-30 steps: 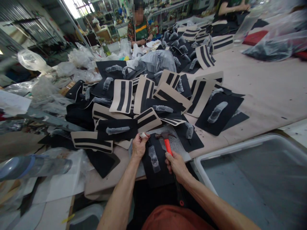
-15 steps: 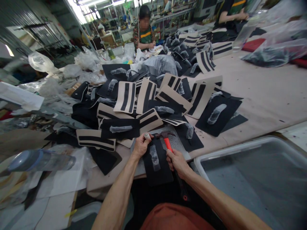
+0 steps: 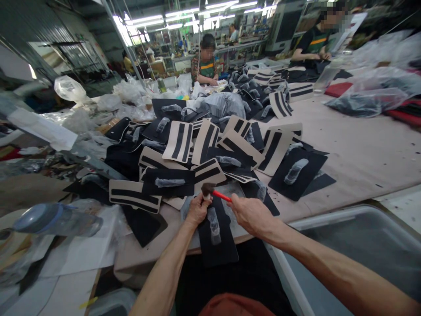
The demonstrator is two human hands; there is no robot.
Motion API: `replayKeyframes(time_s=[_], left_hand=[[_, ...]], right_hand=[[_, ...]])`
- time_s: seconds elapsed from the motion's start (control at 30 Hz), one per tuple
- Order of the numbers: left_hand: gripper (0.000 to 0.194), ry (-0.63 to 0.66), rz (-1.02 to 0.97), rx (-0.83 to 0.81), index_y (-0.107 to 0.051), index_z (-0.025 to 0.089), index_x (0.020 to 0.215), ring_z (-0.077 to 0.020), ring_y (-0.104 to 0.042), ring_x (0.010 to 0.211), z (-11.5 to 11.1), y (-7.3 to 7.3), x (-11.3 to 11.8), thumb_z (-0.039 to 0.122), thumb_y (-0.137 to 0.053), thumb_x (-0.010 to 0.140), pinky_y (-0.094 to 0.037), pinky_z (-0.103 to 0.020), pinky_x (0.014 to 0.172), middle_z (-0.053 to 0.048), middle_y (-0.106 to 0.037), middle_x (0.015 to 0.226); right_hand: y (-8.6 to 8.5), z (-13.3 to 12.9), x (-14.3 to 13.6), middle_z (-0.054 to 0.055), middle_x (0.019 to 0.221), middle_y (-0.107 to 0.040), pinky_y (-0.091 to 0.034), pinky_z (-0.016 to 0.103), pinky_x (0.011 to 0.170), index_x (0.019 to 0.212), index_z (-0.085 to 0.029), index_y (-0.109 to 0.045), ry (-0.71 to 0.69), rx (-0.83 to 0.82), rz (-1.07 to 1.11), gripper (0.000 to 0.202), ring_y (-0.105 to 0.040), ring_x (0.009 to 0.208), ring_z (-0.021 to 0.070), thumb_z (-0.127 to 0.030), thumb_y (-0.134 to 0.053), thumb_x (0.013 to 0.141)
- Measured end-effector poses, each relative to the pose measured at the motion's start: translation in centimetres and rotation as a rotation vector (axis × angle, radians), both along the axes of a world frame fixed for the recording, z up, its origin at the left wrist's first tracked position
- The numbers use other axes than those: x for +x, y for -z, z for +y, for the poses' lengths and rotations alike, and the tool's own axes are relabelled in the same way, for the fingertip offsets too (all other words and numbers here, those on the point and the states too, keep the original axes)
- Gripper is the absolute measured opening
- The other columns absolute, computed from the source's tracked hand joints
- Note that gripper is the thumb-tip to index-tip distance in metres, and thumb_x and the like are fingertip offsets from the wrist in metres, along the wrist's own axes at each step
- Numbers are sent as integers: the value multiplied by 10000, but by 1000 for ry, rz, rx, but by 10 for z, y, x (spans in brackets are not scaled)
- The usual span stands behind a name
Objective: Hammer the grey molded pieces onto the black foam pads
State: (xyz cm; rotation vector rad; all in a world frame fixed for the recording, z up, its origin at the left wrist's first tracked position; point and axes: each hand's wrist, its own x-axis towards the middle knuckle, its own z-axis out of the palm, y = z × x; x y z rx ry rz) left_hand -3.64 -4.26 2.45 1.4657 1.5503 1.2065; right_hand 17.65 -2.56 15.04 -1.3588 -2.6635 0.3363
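Note:
My right hand [image 3: 241, 210] is wrapped round the red handle of a hammer [image 3: 221, 194]. The hammer's head is over the top of a small pale cylindrical tool, which my left hand [image 3: 198, 209] pinches upright. Beneath the tool is the upper end of a black panel [image 3: 223, 245] that has a plastic-wrapped handle [image 3: 213, 226] on it. This panel lies partly on a grey plate [image 3: 236, 226] and overhangs the table's front edge. Whether the hammer touches the tool is unclear.
Black and beige striped panels [image 3: 177, 141] are heaped beyond my hands. A grey plastic bin [image 3: 348, 215] is at the right, a clear bottle [image 3: 59, 219] at the left. Two people work across the table [image 3: 342, 149], near plastic bags [image 3: 378, 92].
My right hand has raised the hammer and swung its head left, over the tool in my left hand. The camera view has tilted up slightly.

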Motion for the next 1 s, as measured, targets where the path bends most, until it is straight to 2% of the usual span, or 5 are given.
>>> replayKeyframes(time_s=[0.27, 0.47, 0.73, 0.87, 1.0], left_hand=[[199, -11, -41, -13, -642, 236, 1019, -187, -701, 888, 0, 5, 0, 219, -588, 828, -536, -306, 819, -29, -749, 934], [105, 10, 55, -1, -666, 232, 908, -177, -673, 807, 0, 6, -2, 247, -587, 840, -517, -289, 754, -13, -731, 863], [181, 19, -13, 12, -661, 221, 1001, -193, -691, 893, 1, 11, -3, 225, -607, 829, -526, -317, 829, -32, -741, 935], [201, -6, -32, 7, -669, 224, 1009, -201, -707, 902, 2, 14, -3, 233, -633, 811, -540, -325, 837, -33, -753, 945], [193, -28, -37, 11, -684, 223, 989, -201, -712, 892, 0, 14, -3, 254, -656, 801, -548, -317, 822, -35, -759, 941]], right_hand=[[-59, 13, 2, 7, 675, -551, -323, 249, 528, 914, -200, -478, 265, 317, 510, 341, -481, 527, 125, -388, -224, 1043], [-1, 0, 4, 5, 566, -541, -274, 263, 515, 827, -188, -521, 29, -41, 43, 268, -518, 497, 145, -353, -393, 994], [54, 20, 30, 46, 745, -627, -355, 256, 615, 889, -162, -572, 292, -446, 31, 387, -590, 676, 162, -366, -274, 1030], [73, 9, 19, 151, 1081, -623, -433, 328, 787, 1163, -120, -569, 338, -193, 1, 301, -591, 933, 229, -301, -413, 980], [67, -18, -8, 140, 1443, -412, -385, 412, 998, 1429, -205, -407, -164, -36, 209, 595, -423, 1256, 270, -146, -528, 850]])
